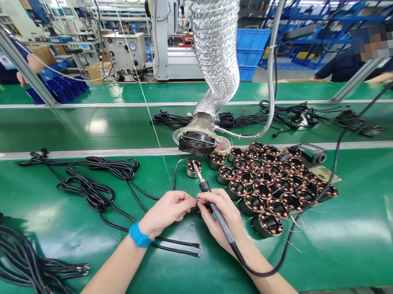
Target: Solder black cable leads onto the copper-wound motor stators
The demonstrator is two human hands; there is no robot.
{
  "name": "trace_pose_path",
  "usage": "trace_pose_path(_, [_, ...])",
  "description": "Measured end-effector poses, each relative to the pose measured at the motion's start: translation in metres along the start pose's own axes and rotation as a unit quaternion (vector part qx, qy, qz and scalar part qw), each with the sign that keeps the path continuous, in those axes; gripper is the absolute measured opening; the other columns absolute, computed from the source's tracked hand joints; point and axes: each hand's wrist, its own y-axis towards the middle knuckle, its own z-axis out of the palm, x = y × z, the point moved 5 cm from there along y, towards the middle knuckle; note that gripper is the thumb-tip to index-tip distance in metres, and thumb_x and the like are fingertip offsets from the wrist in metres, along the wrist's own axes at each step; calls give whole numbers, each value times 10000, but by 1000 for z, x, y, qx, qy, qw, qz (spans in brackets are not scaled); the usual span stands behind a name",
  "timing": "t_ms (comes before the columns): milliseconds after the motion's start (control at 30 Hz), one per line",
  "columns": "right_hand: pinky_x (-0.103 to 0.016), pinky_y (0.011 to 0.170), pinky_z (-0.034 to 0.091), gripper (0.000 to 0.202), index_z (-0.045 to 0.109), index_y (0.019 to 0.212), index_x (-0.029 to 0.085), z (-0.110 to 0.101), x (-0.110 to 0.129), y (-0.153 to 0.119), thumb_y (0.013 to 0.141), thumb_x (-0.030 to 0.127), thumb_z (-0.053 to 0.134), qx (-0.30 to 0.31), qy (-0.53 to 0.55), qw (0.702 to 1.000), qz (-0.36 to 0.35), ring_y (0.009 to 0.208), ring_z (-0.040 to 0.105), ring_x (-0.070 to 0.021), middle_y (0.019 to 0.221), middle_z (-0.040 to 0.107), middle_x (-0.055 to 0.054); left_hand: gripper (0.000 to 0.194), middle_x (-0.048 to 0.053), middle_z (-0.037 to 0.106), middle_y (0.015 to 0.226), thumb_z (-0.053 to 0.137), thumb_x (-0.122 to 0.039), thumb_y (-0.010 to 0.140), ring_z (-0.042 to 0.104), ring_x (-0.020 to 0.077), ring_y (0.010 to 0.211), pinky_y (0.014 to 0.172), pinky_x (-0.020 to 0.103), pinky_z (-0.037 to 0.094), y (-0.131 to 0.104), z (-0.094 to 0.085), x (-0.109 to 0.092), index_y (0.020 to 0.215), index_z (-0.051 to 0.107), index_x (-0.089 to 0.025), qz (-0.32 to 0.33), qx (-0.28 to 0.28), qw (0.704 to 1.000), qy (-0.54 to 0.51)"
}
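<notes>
My right hand (225, 213) is closed, with a soldering iron (222, 221) lying across it, tip pointing away from me. My left hand (171, 208), with a blue wristband (139, 235), is closed in a pinch. Its fingertips meet those of my right hand over something small that I cannot make out. Below the fingertips a dark ring-shaped part is mostly hidden. Just beyond the iron's tip stands a copper-wound motor stator (193, 169) with a black cable running to it. Many more wound stators (267, 223) stand grouped to the right of my right hand.
A foil extraction duct (217, 37) with a fan (198, 142) hangs over the bench. Coiled black cables (93, 195) lie left, beside a thick cable bundle (9, 251). The iron's cord (287, 255) loops at right. Co-workers sit across the line.
</notes>
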Motion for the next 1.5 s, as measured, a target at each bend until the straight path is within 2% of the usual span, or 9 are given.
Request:
trace_pose_path(133, [-289, 836, 531, 338, 606, 1172, 251, -1, 2, 1, 893, 64, 565, -2, 4, 1000, 5, 905, 621, -147, 999, 577, -45, 377, -65, 400, 605, 649, -513, 778, 268, 67, 504, 461, 232, 168, 3, -1, 2, 765, 581, -143, -4, -21, 1000, 8])
trace_pose_path(333, [-330, 856, 543, 374, 572, 1196, 260, -5, -4, 1, 860, 96, 592, 2, 10, 999, 38, 923, 633, -172, 957, 606, -29, 346, -70, 360, 592, 630, -486, 799, 256, 78, 526, 462, 228, 172, 4, -4, 4, 776, 583, -144, -3, -41, 999, 23])
trace_pose_path(600, [-305, 777, 554, 298, 586, 1086, 246, -6, -11, 5, 832, 89, 583, -89, -45, 992, 82, 830, 652, -150, 968, 590, -25, 304, -64, 386, 623, 613, -445, 811, 274, 76, 531, 469, 221, 188, 4, -5, 6, 787, 581, -143, 9, -53, 998, 33])
trace_pose_path(800, [-308, 797, 555, 305, 589, 1095, 240, -6, -8, 3, 822, 106, 603, -107, -53, 988, 93, 822, 659, -142, 1015, 589, -28, 288, -60, 425, 623, 590, -419, 828, 298, 77, 531, 490, 222, 219, 2, -2, 1, 785, 592, -135, 18, -79, 995, 57])
trace_pose_path(933, [-330, 844, 546, 307, 602, 1140, 229, -14, -5, -1, 847, 140, 626, -119, -38, 988, 95, 830, 662, -147, 981, 617, -24, 286, -57, 452, 618, 580, -416, 836, 311, 81, 524, 503, 226, 242, 0, 0, -1, 790, 602, -134, 16, -78, 994, 77])
trace_pose_path(1033, [-302, 752, 551, 221, 649, 1095, 224, -24, -3, -8, 890, 162, 597, -155, -30, 982, 100, 762, 661, -142, 906, 657, -14, 290, -41, 494, 647, 582, -420, 832, 344, 91, 546, 521, 229, 265, 0, 0, 1, 795, 612, -134, 17, -79, 993, 86])
trace_pose_path(1100, [-296, 696, 544, 177, 685, 1003, 217, -29, 1, -15, 910, 145, 552, -175, -33, 981, 78, 692, 653, -139, 804, 670, 0, 296, -27, 523, 682, 587, -426, 825, 379, 100, 581, 541, 228, 282, 0, -1, 2, 788, 614, -134, 24, -83, 992, 90])
trace_pose_path(1267, [-303, 586, 482, 303, 670, 736, 196, -38, 13, -28, 905, 84, 444, -219, -29, 974, -55, 543, 562, -134, 568, 600, 21, 290, -47, 487, 658, 580, -424, 830, 349, 92, 566, 540, 228, 268, 0, -2, 1, 792, 605, -138, 20, -87, 992, 91])
trace_pose_path(1500, [-303, 535, 459, 313, 639, 684, 192, -37, 16, -28, 871, 70, 420, -219, 0, 971, -96, 493, 525, -129, 558, 605, 21, 251, -85, 380, 560, 575, -396, 822, 269, 77, 491, 498, 230, 222, -2, 0, -2, 781, 587, -148, -12, -78, 994, 74])
